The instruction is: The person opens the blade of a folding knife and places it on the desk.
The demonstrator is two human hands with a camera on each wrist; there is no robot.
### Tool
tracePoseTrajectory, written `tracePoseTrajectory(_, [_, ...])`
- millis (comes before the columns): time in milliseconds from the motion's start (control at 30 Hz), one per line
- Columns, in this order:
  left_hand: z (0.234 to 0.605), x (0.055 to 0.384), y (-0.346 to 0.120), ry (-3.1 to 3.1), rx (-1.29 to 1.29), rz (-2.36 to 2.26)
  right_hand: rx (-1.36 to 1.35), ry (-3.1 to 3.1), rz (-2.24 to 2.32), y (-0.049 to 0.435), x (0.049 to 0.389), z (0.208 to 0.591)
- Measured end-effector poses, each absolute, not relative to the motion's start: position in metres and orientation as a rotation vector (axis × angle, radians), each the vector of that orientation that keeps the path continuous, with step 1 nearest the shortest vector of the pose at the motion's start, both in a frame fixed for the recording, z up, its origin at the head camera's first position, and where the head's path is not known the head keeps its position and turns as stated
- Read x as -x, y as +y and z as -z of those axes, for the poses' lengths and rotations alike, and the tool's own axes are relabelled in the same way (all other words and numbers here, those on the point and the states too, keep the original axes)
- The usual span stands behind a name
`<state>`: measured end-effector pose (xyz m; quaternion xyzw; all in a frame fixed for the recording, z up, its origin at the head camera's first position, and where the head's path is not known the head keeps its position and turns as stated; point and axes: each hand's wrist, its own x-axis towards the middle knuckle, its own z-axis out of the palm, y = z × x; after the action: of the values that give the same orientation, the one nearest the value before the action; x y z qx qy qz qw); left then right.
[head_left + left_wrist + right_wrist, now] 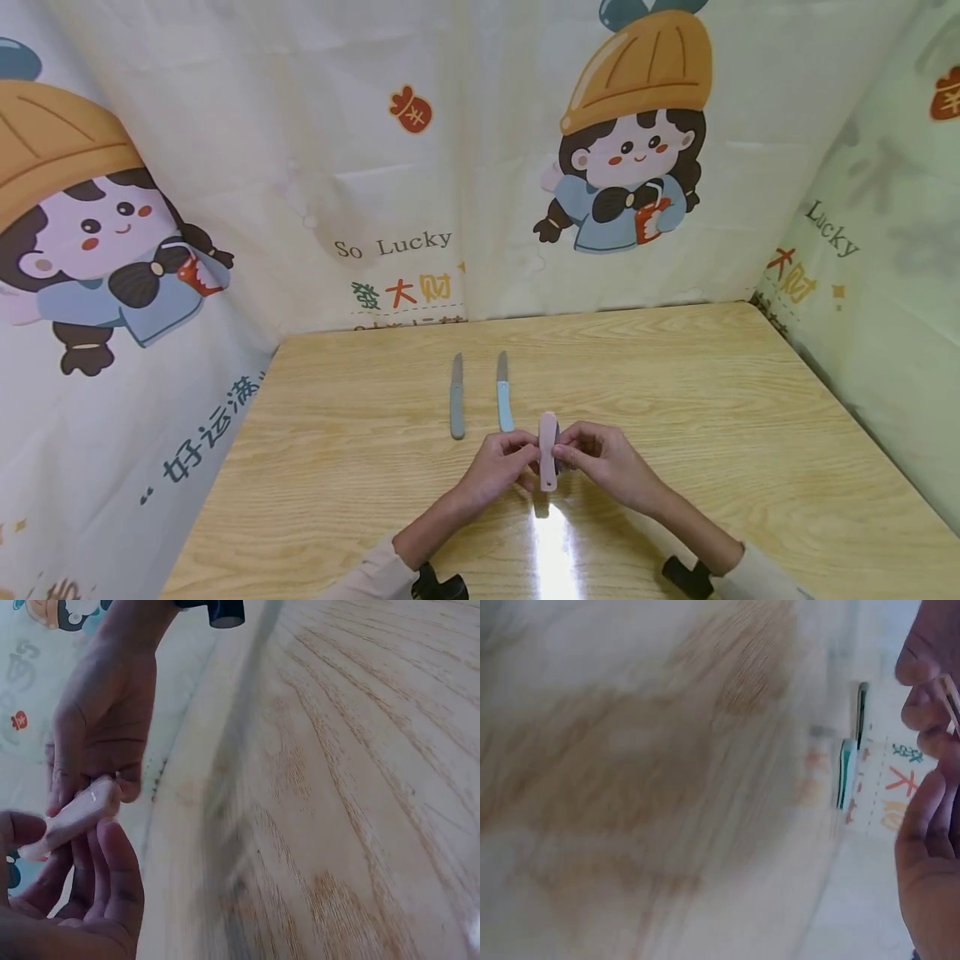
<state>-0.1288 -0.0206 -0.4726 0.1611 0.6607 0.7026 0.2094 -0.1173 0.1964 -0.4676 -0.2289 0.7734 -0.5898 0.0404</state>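
Both hands hold one pink-handled folding knife (548, 454) above the table, its long handle running away from the person. The left hand (491, 471) pinches the handle from the left side. From the right, the right hand (615, 467) grips it with thumb and fingertips. A dark strip shows beside the handle, partly hidden by the right fingers. In the left wrist view, the pink handle (79, 817) lies between the fingers of both hands. A light-blue knife (505, 404) and a grey knife (457, 408) lie beyond the left hand, blades pointing away.
The wooden table (337, 467) runs back to a printed cloth (510, 167) that hangs behind it and at both sides. Black wrist devices (441, 583) sit at both sleeves. Bright glare lies on the table near the front.
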Motion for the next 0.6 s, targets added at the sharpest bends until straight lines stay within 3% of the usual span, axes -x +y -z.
tracePoseTrajectory(267, [0.4731, 0.1270, -0.0185, 1.744, -0.392, -2.006, 0.306, 1.896, 1.910, 0.1911, 0.1148, 0.4687])
tracePoseTrajectory(600, [0.4749, 0.1255, -0.0189, 1.614, -0.274, -2.049, 0.260, 1.731, 1.938, 0.1898, 0.1173, 0.4722])
